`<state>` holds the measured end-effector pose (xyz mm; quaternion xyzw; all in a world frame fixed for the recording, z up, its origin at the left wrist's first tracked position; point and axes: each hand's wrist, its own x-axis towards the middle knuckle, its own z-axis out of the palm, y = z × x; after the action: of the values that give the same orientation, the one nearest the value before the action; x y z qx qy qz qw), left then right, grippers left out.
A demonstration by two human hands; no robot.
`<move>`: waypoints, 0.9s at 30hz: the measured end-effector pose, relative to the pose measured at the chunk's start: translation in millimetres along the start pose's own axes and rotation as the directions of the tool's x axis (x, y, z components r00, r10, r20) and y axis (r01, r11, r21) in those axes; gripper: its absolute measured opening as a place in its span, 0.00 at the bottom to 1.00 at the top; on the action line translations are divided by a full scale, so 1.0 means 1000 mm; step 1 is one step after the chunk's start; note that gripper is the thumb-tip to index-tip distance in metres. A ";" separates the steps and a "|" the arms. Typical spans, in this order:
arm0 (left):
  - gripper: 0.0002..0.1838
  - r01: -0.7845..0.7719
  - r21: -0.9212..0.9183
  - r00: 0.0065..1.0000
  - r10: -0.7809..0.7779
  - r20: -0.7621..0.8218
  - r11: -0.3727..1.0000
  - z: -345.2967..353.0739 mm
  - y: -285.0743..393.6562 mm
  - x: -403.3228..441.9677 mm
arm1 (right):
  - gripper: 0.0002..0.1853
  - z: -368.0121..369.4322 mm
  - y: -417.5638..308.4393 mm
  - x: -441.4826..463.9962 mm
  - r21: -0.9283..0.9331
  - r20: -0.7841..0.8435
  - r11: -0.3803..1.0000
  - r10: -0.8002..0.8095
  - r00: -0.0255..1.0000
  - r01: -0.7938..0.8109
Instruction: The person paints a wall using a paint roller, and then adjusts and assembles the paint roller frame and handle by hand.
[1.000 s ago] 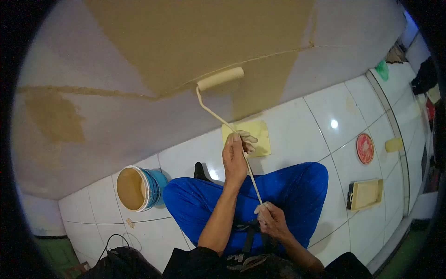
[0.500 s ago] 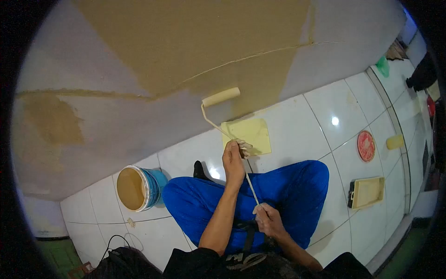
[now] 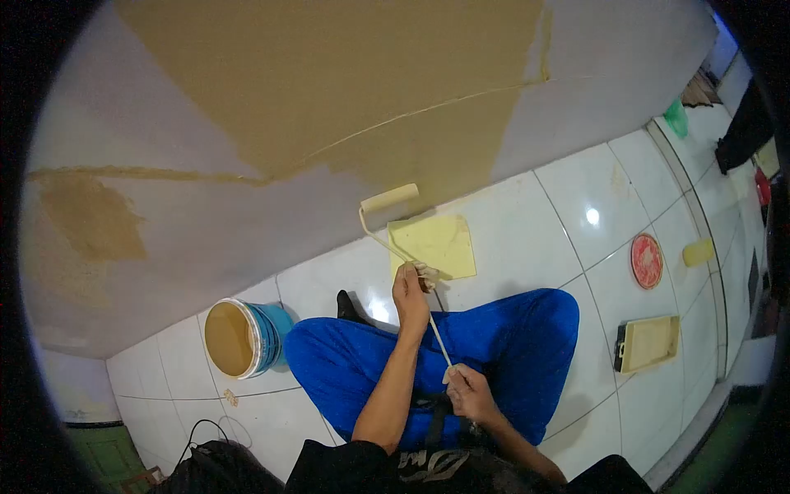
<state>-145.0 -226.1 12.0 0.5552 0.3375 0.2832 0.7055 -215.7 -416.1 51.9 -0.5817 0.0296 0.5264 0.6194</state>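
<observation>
A paint roller (image 3: 390,198) with a cream sleeve rests against or very near the lower wall (image 3: 346,90), just above the floor. My left hand (image 3: 411,298) is closed round the roller's handle, close to its bent wire frame. Lower down, my right hand (image 3: 469,392) grips the thin pole that extends the roller toward my lap. Tan paint covers a wide patch of the wall, and a thin raised line crosses it. Beneath the roller, a yellow sheet (image 3: 444,245) lies on the white tiles at the wall's foot.
A blue bucket (image 3: 271,333) of tan paint stands to my left. On the right lie a paint tray (image 3: 650,344), a red round lid (image 3: 647,261) and a yellow cylindrical item (image 3: 699,252). Another person's dark-clothed leg (image 3: 743,128) shows at the far right.
The roller has moved down the wall, toward the floor and the yellow sheet. My left hand has lowered with it; both hands keep their grip.
</observation>
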 end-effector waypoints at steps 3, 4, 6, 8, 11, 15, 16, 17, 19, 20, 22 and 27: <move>0.18 -0.042 -0.065 0.999 0.043 0.021 0.997 0.000 0.010 0.000 | 0.15 0.007 0.004 -0.003 -0.145 -0.012 0.975 -0.170 0.985 0.166; 0.18 -0.088 -0.076 0.996 0.090 0.024 0.993 0.003 0.026 -0.002 | 0.15 0.009 0.001 -0.005 -0.147 0.001 0.972 -0.184 0.983 0.183; 0.18 -0.161 -0.148 0.984 0.170 0.050 0.976 0.010 0.058 -0.003 | 0.14 0.012 -0.010 -0.009 -0.151 0.023 0.966 -0.211 0.977 0.212; 0.18 -0.225 -0.171 0.969 0.238 0.061 0.959 0.016 0.081 -0.001 | 0.14 0.017 -0.021 -0.010 -0.078 0.040 0.981 -0.176 0.984 0.178; 0.19 -0.238 -0.150 0.967 0.248 0.059 0.960 0.017 0.083 -0.001 | 0.14 0.015 -0.024 -0.009 -0.028 0.051 0.990 -0.139 0.989 0.141; 0.17 -0.113 -0.068 0.994 0.113 0.000 0.991 0.007 0.031 -0.001 | 0.14 0.006 -0.008 -0.003 -0.061 0.045 0.992 -0.112 0.993 0.114; 0.17 -0.075 -0.035 0.997 0.075 -0.022 0.997 0.002 0.008 0.002 | 0.14 0.001 -0.002 0.000 -0.096 0.022 0.991 -0.095 0.995 0.096; 0.17 -0.037 -0.003 0.998 0.037 -0.046 0.999 -0.002 -0.012 0.004 | 0.15 -0.004 0.003 0.005 -0.132 -0.003 0.988 -0.079 0.997 0.078; 0.17 0.003 -0.068 0.999 -0.006 -0.050 0.998 -0.002 -0.025 0.003 | 0.15 -0.008 0.008 0.005 -0.254 -0.049 0.959 -0.140 0.989 0.123; 0.17 -0.022 -0.094 0.999 0.018 -0.043 0.995 0.001 -0.022 0.004 | 0.16 -0.008 0.008 0.005 -0.337 -0.062 0.923 -0.218 0.974 0.185; 0.17 -0.095 -0.121 0.995 0.092 -0.037 0.988 0.005 -0.004 0.001 | 0.16 -0.007 0.001 0.001 -0.469 -0.063 0.839 -0.344 0.937 0.277; 0.18 -0.289 -0.207 0.957 0.278 -0.083 0.935 0.014 0.078 -0.004 | 0.18 0.007 -0.041 -0.010 -0.591 0.005 0.737 -0.402 0.916 0.326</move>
<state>-138.6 -219.8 91.1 0.5102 0.2395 0.4313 0.7045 -196.5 -407.4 89.2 -0.7681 -0.2086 0.3415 0.4998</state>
